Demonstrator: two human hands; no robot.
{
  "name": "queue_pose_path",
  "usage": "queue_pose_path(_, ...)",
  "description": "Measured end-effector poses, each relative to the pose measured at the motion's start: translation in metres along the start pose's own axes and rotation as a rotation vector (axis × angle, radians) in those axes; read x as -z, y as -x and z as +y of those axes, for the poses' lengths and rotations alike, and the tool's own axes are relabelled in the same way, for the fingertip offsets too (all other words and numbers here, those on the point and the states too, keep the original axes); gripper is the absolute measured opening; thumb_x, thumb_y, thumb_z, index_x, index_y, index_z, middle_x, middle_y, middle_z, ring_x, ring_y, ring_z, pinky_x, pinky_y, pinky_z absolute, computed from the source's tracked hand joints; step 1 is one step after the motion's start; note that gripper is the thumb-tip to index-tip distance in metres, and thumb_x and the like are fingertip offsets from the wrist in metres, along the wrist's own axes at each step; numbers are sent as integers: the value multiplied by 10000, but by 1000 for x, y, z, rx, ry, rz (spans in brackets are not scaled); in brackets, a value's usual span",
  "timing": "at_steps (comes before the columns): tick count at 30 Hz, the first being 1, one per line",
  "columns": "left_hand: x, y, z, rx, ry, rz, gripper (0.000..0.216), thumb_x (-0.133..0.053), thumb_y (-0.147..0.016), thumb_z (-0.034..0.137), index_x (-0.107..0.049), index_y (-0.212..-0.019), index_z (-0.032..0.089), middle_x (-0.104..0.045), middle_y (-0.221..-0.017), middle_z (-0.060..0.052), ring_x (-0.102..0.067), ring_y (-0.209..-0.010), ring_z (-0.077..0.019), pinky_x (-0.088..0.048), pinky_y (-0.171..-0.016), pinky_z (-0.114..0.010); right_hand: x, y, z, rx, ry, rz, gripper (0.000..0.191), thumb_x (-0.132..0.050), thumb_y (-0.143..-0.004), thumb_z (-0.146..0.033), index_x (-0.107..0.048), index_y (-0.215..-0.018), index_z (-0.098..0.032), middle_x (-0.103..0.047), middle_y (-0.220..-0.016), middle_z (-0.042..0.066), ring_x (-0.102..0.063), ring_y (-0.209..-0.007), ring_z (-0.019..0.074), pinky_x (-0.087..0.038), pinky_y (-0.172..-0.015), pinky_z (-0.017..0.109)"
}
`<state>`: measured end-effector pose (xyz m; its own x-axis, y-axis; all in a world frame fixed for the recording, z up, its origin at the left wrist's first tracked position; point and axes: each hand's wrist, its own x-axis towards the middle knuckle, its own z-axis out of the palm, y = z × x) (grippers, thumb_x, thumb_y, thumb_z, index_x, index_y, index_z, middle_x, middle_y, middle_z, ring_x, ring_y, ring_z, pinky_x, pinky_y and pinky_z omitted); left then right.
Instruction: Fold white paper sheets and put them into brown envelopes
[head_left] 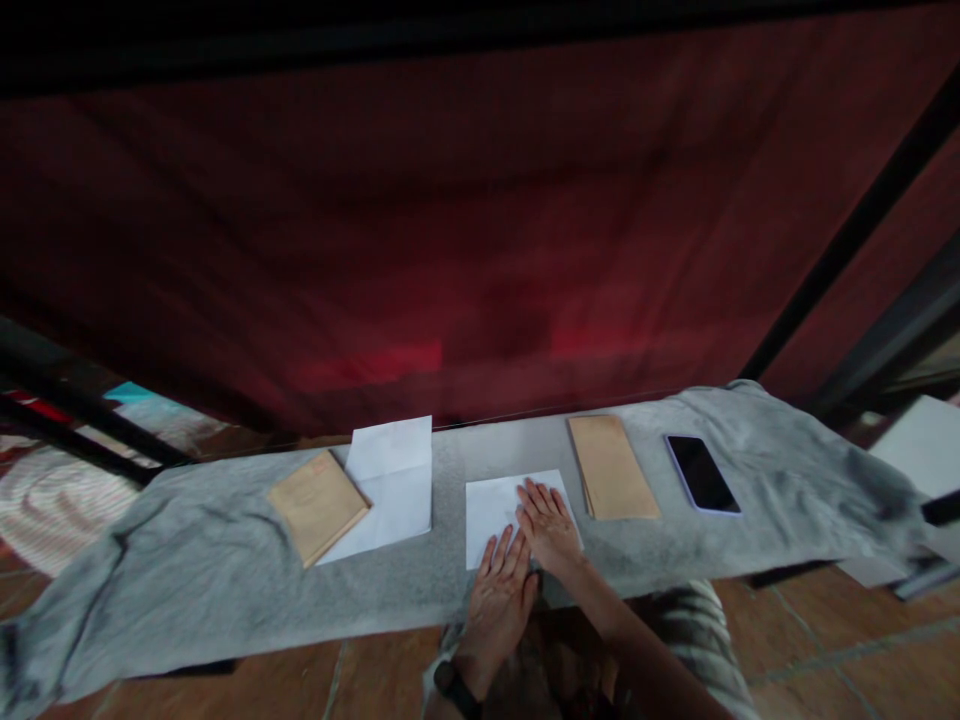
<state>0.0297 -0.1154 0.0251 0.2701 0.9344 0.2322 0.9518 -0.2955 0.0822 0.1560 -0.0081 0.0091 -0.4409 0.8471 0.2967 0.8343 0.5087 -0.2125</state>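
Observation:
A folded white sheet of paper [491,510] lies on the grey cloth [225,590] in front of me. My left hand [501,590] rests flat on its near edge, fingers stretched out. My right hand [549,524] lies flat on the sheet's right part, fingers spread, just above the left hand. Neither hand grips anything. A dark watch sits on my left wrist.
To the left lie a brown envelope [318,505] and a larger creased white sheet [394,480]. To the right lie another brown envelope [611,467] and a black phone [702,473]. A dark red curtain [450,250] hangs behind the bench. Tiled floor lies below.

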Motion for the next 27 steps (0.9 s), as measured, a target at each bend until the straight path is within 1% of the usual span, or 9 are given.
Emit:
queue_pose_path(3, -1, 0, -1, -27, -19, 11, 544, -372, -1002, 289, -302, -1533, 194, -366, -1586, -66, -299, -1479, -220, -356, -1182, -484, 5, 14, 8, 30, 29, 27, 468, -338, -1035, -323, -447, -1478, -219, -425, -1537, 73, -406, -1414, 225, -262, -1177, 440)
queue_pose_path(6, -2, 1, -1, -32, -41, 32, 561, -372, -1004, 277, -254, -1549, 218, -349, -1597, -50, -280, -1486, -211, -339, -1192, -489, 12, 32, 17, 72, 66, 32, 485, -392, -1017, -313, -421, -1493, -225, -407, -1549, 87, -409, -1411, 239, -266, -1175, 457)
queue_pose_path(9, -4, 2, -1, -21, -62, 49, 572, -377, -1006, 271, -227, -1556, 228, -347, -1599, -41, -279, -1486, -202, -335, -1197, -484, 17, 49, 23, 94, 92, 34, 509, -406, -1015, -326, -378, -1515, -235, -392, -1561, 78, -403, -1415, 244, -266, -1176, 458)
queue_pose_path(12, -6, 2, 1, -9, -76, 62, 577, -375, -1010, 282, -212, -1560, 213, -349, -1596, -54, -293, -1481, -198, -343, -1193, -477, 23, 64, 26, 109, 96, 51, 509, -394, -1027, -357, -362, -1523, -250, -394, -1562, 60, -409, -1411, 234, -252, -1183, 443)
queue_pose_path(15, -10, 1, 2, 11, -85, 72, 572, -365, -1016, 309, -222, -1557, 190, -358, -1587, -77, -316, -1471, -204, -359, -1181, -472, 27, 74, 26, 112, 87, 68, 506, -403, -1028, -384, -367, -1521, -271, -401, -1557, 50, -420, -1404, 231, -240, -1188, 438)
queue_pose_path(18, -16, -3, -1, 64, -92, 89, 557, -349, -1021, 315, -257, -1546, 152, -386, -1567, -105, -345, -1457, -211, -388, -1159, -451, 31, 77, 24, 98, 84, 69, 499, -405, -1031, -395, -378, -1515, -275, -408, -1552, 49, -433, -1395, 224, -236, -1188, 431)
queue_pose_path(21, -20, -8, -10, 146, -111, 114, 545, -333, -1022, 323, -305, -1529, 123, -412, -1547, -129, -372, -1443, -229, -404, -1141, -443, 33, 76, 22, 84, 82, 68, 492, -409, -1030, -412, -400, -1503, -274, -410, -1550, 48, -443, -1387, 221, -234, -1187, 428)
queue_pose_path(25, -22, -14, -24, 261, -152, 149, 543, -315, -1020, 343, -358, -1509, 110, -420, -1536, -148, -392, -1431, -256, -388, -1143, -459, 35, 74, 22, 72, 71, 77, 485, -410, -1029, -424, -421, -1492, -279, -419, -1544, 44, -447, -1383, 215, -237, -1184, 417)
queue_pose_path(27, -22, -16, -27, 293, -163, 158, 549, -316, -1017, 363, -377, -1501, 113, -432, -1527, -154, -396, -1429, -265, -376, -1147, -473, 35, 75, 22, 72, 74, 77, 489, -413, -1028, -419, -419, -1494, -272, -420, -1543, 48, -447, -1383, 217, -232, -1186, 419)
